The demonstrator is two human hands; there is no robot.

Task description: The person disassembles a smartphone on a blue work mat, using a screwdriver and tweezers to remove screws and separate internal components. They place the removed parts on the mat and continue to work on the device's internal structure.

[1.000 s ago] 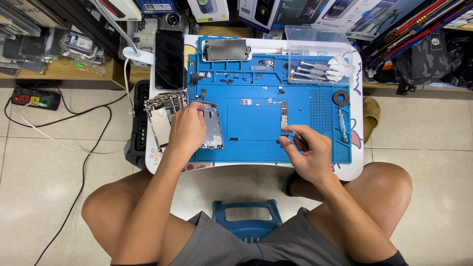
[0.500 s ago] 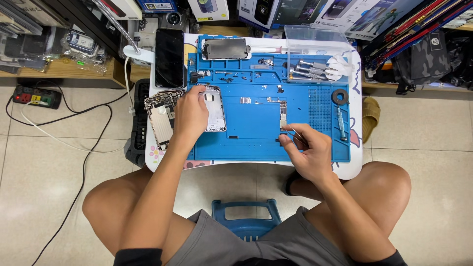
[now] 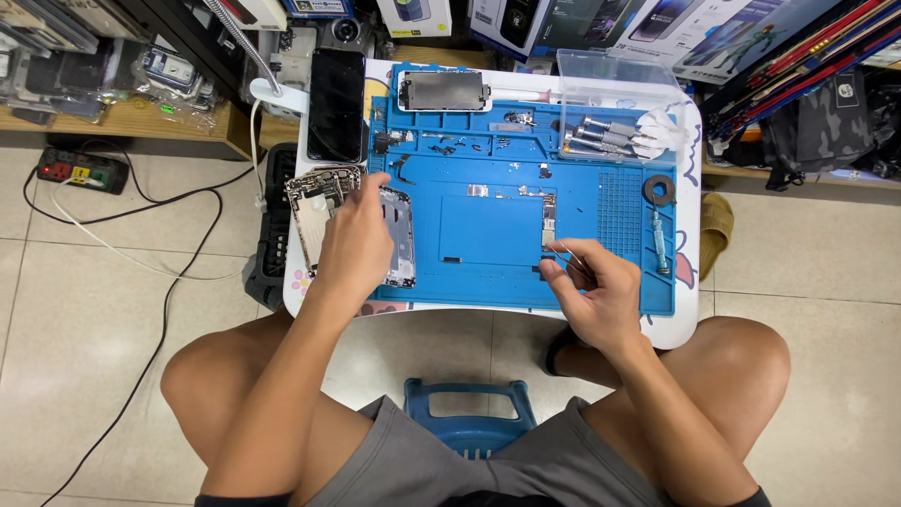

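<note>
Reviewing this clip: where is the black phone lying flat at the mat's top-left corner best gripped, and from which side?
Probably by its two long edges, coming from above. The black phone lies flat, screen up, long axis pointing away from the person, so only the thin sides offer purchase. Its right edge sits close against the blue mat, and the lamp base crowds the left, so fingers need to slip in carefully.

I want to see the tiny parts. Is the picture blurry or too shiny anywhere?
Head view: bright, even light, soft shadows only. The blue mat looks sharp, and the black phone shows just faint glare. The small parts by the right hand are too tiny to make out; the edges bend slightly.
</note>
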